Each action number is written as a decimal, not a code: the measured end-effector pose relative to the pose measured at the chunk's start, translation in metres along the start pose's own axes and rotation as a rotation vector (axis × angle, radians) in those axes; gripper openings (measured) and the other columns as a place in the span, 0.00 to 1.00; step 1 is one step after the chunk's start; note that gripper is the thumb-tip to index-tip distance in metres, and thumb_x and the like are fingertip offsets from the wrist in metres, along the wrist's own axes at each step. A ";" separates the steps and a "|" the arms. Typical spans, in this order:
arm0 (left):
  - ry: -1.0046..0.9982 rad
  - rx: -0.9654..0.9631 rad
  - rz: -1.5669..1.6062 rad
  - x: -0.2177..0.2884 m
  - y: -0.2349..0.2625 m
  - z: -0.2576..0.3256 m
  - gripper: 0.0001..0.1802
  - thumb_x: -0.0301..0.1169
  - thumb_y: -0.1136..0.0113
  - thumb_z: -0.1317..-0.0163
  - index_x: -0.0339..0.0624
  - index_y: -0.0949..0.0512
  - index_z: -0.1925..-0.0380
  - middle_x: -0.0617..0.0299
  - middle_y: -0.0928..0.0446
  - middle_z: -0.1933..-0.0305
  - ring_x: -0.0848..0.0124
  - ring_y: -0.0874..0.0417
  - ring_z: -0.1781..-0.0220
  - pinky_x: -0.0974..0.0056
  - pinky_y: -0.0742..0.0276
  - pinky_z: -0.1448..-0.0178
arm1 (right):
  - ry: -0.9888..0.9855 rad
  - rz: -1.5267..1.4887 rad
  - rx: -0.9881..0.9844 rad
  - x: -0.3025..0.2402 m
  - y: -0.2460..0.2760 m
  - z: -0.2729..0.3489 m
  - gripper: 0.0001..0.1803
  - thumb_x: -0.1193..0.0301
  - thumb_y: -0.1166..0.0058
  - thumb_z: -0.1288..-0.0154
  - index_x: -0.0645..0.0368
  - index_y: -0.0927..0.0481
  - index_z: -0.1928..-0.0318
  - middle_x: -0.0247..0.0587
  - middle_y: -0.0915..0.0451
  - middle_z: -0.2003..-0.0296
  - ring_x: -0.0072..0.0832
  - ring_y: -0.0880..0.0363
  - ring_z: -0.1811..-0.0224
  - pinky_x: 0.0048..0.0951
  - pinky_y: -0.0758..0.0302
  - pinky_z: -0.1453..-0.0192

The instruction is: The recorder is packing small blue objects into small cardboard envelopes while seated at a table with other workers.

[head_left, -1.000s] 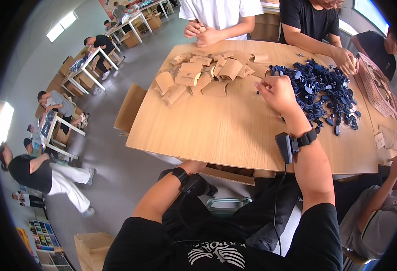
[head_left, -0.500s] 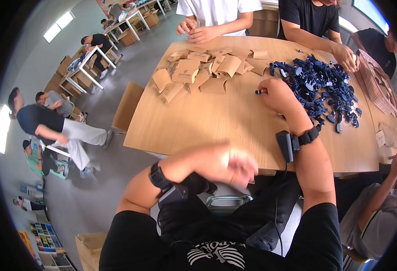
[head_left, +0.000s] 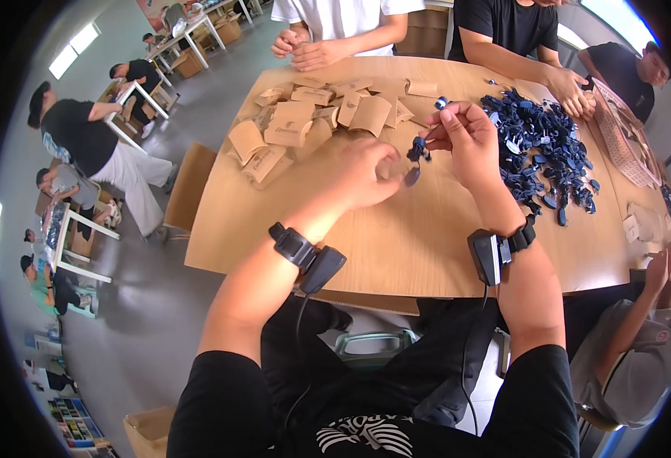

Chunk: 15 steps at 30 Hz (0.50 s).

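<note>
In my right hand (head_left: 466, 137) a small dark blue corded bundle (head_left: 418, 149) is pinched between thumb and fingers. A blue-and-white end piece (head_left: 441, 102) sticks out above the fingertips, and a flat oval piece (head_left: 412, 176) hangs below. I cannot make out its exact kind. Just left of the bundle, my left hand (head_left: 370, 174) has its thumb and fingers curved apart, slightly blurred, with nothing in it. A heap of similar dark blue corded pieces (head_left: 545, 145) lies to the right of my right hand. Beyond my left hand is a pile of brown cardboard pillow boxes (head_left: 286, 126).
The wooden table (head_left: 274, 229) has a pink woven basket (head_left: 625, 141) on its right. Across it sit a person in white (head_left: 343, 30) and one in black (head_left: 503, 30), whose hand touches the heap's far side. A cardboard box (head_left: 190, 187) stands left of the table.
My left hand has risen from over my lap to the table, beside the bundle. My right hand has lifted from the heap's edge with the corded bundle. The view has shifted slightly.
</note>
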<state>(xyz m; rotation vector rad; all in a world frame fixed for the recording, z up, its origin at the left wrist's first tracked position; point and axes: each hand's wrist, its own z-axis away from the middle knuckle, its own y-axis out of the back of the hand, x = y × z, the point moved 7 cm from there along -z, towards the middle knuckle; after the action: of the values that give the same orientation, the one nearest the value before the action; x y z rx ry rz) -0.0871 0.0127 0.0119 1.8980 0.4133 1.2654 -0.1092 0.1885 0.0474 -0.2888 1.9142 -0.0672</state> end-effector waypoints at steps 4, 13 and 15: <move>-0.361 0.408 0.174 0.027 0.030 0.008 0.23 0.32 0.28 0.46 0.38 0.22 0.51 0.56 0.21 0.52 0.67 0.20 0.52 0.59 0.25 0.43 | -0.016 -0.258 -0.003 -0.003 -0.008 0.005 0.06 0.72 0.51 0.26 0.62 0.29 0.58 0.49 0.17 0.62 0.34 0.13 0.61 0.31 0.14 0.55; -0.173 0.132 0.741 0.021 0.014 0.012 0.13 0.26 0.40 0.32 0.38 0.26 0.50 0.63 0.22 0.59 0.77 0.21 0.58 0.71 0.23 0.52 | 0.195 0.078 -0.076 -0.019 -0.033 0.019 0.20 0.71 0.34 0.39 0.64 0.27 0.51 0.43 0.18 0.57 0.30 0.16 0.57 0.32 0.19 0.47; -0.152 0.254 0.994 0.013 0.020 0.009 0.16 0.28 0.42 0.31 0.42 0.31 0.45 0.62 0.22 0.58 0.75 0.20 0.57 0.67 0.21 0.52 | 0.340 0.514 -0.062 -0.030 -0.041 0.025 0.34 0.65 0.21 0.56 0.66 0.24 0.50 0.38 0.19 0.62 0.24 0.20 0.67 0.26 0.21 0.57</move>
<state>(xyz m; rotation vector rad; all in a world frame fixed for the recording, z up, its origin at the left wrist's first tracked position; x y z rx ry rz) -0.0767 0.0048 0.0342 2.5093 -0.5635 1.6958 -0.0690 0.1586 0.0734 0.1921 2.2757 0.3037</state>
